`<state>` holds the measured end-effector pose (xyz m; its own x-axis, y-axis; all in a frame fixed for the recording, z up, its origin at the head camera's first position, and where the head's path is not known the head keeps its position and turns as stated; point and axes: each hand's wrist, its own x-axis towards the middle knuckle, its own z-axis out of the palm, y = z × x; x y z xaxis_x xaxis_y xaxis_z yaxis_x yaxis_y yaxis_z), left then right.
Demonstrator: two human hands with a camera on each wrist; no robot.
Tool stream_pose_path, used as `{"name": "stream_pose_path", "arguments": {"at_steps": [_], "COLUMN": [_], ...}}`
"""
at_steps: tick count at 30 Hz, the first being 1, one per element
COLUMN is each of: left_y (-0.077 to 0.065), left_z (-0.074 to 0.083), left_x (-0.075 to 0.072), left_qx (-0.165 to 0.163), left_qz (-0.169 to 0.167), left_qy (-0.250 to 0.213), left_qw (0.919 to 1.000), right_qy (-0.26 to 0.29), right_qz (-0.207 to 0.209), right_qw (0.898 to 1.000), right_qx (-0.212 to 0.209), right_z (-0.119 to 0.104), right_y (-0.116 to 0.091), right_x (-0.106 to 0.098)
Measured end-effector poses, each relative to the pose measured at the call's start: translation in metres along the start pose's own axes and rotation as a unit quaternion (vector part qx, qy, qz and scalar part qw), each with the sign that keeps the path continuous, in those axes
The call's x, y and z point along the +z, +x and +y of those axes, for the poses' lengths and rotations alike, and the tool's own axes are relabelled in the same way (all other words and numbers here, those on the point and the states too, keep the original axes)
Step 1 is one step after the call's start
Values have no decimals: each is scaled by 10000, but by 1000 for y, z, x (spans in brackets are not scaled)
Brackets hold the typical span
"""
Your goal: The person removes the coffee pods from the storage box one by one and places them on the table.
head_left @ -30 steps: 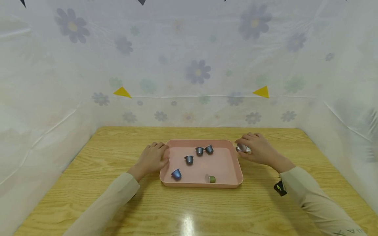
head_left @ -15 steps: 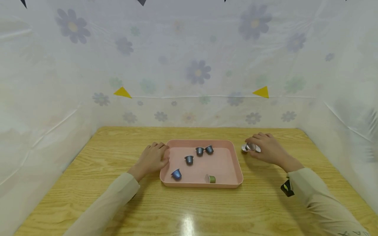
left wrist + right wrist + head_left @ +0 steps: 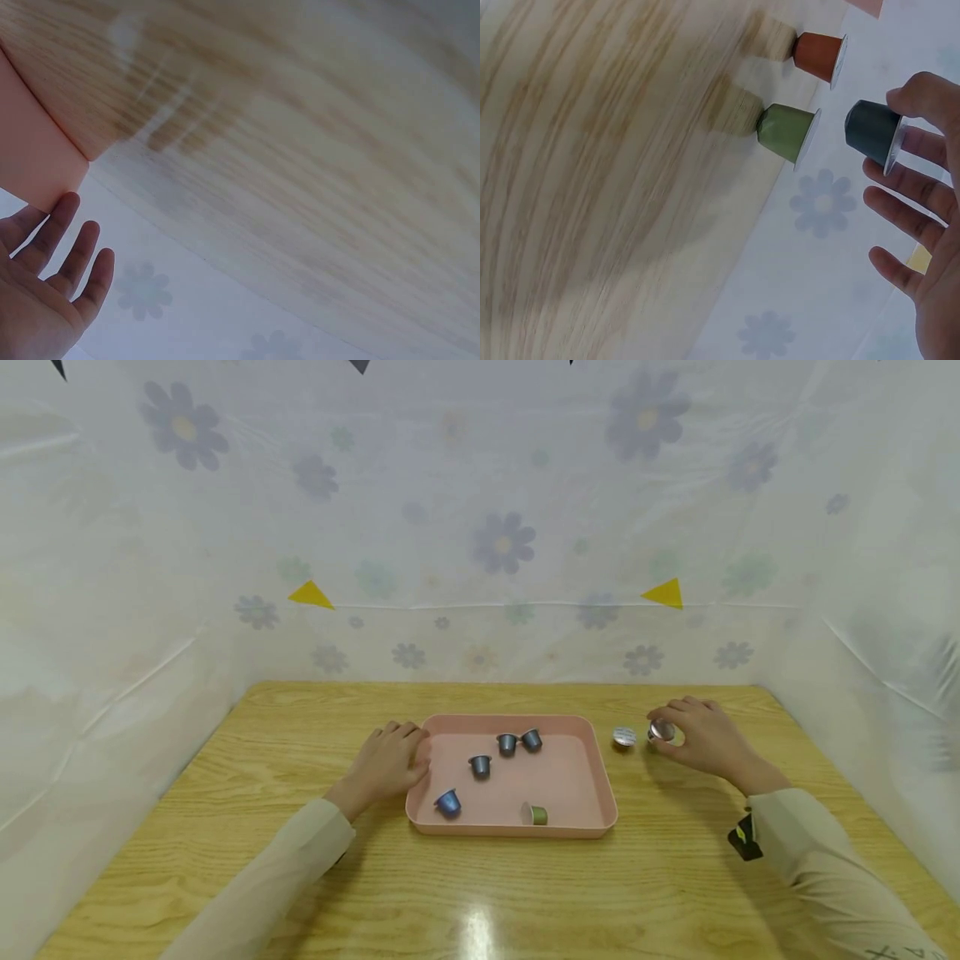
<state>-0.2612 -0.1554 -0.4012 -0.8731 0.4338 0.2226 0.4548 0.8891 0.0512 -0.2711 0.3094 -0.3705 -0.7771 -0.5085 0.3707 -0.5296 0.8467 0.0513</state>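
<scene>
One dark green-black, cup-shaped capsule with a silver lid [image 3: 871, 133] in the right hand [image 3: 699, 737], at right on the far part of the wood-grain bench [image 3: 600, 902]. Orientation: lid up, narrow end down; long axis close to vertical, roughly parallel to the two standing capsules beside it. Position relative to fingers: pinched at the lid rim between thumb and fingertips, tapered body projecting below them, clear of the bench. Last two fingers extended, off the capsule.

Standing on the bench, lids up: orange-red capsule [image 3: 817, 55], just right of the pale pink rectangular tray [image 3: 570, 789]; green standing capsule [image 3: 786, 133], near the held one and hidden behind it in the head view.

Left hand [image 3: 382, 762]: at the tray's left rim, fingers loosely extended, touching the wall.

Tray contents, five capsules on their sides. Metallic blue capsule [image 3: 448, 804], near left, narrow end toward near right. Olive-green capsule [image 3: 538, 816], near side, lid left, narrow end right. Three dark grey capsules [image 3: 480, 768], one mid-tray, two side by side at the far wall; narrow ends toward the near side.
</scene>
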Motion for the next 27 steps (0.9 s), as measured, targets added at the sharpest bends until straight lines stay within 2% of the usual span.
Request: {"name": "stream_pose_path", "arguments": {"at_steps": [5, 18, 27], "left_y": [0, 0, 0], "left_z": [0, 0, 0], "left_x": [0, 0, 0], "left_qx": [-4, 0, -45], "left_qz": [-16, -19, -55], "left_qy": [29, 41, -15], "left_qw": [10000, 10000, 10000], "right_qy": [-22, -5, -6], "right_qz": [-14, -454, -527], "right_qw": [9999, 9973, 9967], "right_qx": [149, 569, 624], "right_z": [7, 22, 31], "right_y": [-4, -17, -24], "right_x": [-2, -7, 1]}}
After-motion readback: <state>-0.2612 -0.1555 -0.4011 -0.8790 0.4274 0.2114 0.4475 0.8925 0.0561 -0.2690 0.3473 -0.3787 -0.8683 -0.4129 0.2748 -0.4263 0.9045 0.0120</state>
